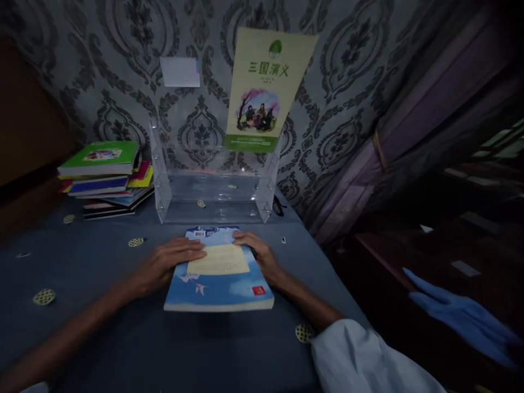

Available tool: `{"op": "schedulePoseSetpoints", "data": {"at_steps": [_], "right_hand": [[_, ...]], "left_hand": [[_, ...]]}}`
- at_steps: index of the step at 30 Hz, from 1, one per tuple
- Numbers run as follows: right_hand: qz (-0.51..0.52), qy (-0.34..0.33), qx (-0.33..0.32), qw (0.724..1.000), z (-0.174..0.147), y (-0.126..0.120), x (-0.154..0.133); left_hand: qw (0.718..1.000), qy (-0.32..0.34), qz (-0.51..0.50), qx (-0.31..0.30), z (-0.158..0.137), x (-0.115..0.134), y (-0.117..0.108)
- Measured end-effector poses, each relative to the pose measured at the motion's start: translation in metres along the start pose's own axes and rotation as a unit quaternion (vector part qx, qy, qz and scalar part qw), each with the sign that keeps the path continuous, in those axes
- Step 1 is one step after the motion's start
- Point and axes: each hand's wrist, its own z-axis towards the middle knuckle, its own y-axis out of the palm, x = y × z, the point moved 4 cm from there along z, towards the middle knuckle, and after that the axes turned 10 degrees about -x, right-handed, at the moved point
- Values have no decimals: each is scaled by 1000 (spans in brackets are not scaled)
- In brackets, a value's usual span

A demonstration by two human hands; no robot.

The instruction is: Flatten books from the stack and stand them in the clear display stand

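A blue paperback book [223,284], back cover up with a cream text panel and a barcode at its far end, is between my two hands. My left hand [176,256] grips its left edge, fingers lying over the cover. On the opposite edge, my right hand [257,251] is closed, its fingers partly hidden by the book. Just beyond the book stands a clear acrylic tiered rack [213,210]. A pale yellow and green book [262,65] stands upright at the rack's upper right, its front cover facing me.
Left of the rack is an uneven stack of books [104,169], with a green one on top. Dark glasses [279,206] lie by the rack's right foot. A blue cloth [135,333] with leaf-like prints covers the table. Beyond its right edge is a blue glove-like object [458,311].
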Motion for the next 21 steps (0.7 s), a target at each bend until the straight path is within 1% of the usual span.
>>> {"op": "schedulePoseSetpoints", "data": {"at_steps": [4, 7, 9, 12, 14, 15, 16, 18, 21], "right_hand": [[-75, -34, -63, 995, -9, 9, 4], [-125, -30, -120, 984, -14, 13, 9], [-157, -17, -167, 973, -16, 10, 9], [-195, 14, -252, 948, -17, 2, 5], [-196, 25, -286, 938, -12, -2, -1], [-189, 22, -293, 937, -8, -1, -6], [-179, 14, -295, 939, -3, 2, -11], [-165, -5, -298, 940, 11, 16, -19], [-159, -34, -316, 935, 34, 51, -22]], "left_hand": [[993, 44, 97, -43, -14, -17, 26], [987, 71, 130, -65, -19, -20, 37], [984, 76, 142, -70, -20, -20, 39], [983, 89, 147, -66, -18, -16, 37], [981, 96, 153, -69, -18, -15, 37], [980, 100, 160, -70, -18, -14, 37], [978, 104, 170, -68, -18, -14, 37], [972, 114, 198, -59, -18, -15, 39], [962, 126, 238, -40, -19, -16, 42]]}}
